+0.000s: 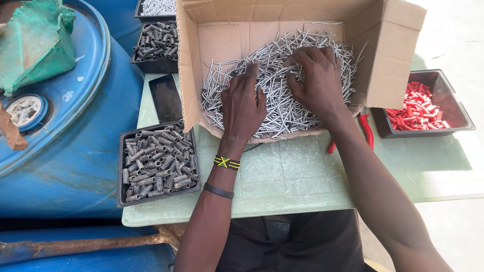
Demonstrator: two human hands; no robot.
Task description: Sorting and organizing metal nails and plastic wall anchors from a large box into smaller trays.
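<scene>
At six o'clock on the table (302, 181), both hands dig into grey pins (282, 108) in the box (393, 55): left hand (243, 103) flat and spread, holding nothing, right hand (315, 78) curled, fingertips gathering pins. Grey-sleeve tray (157, 162) at nine, red-sleeve tray (428, 103) at three, blue drum (70, 126) beyond.

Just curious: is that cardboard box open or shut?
Open: the cardboard box has its flaps spread, and both hands rest on the grey wire pieces inside.

Right fingers (295, 68) buried among wire pieces (282, 108)
</scene>
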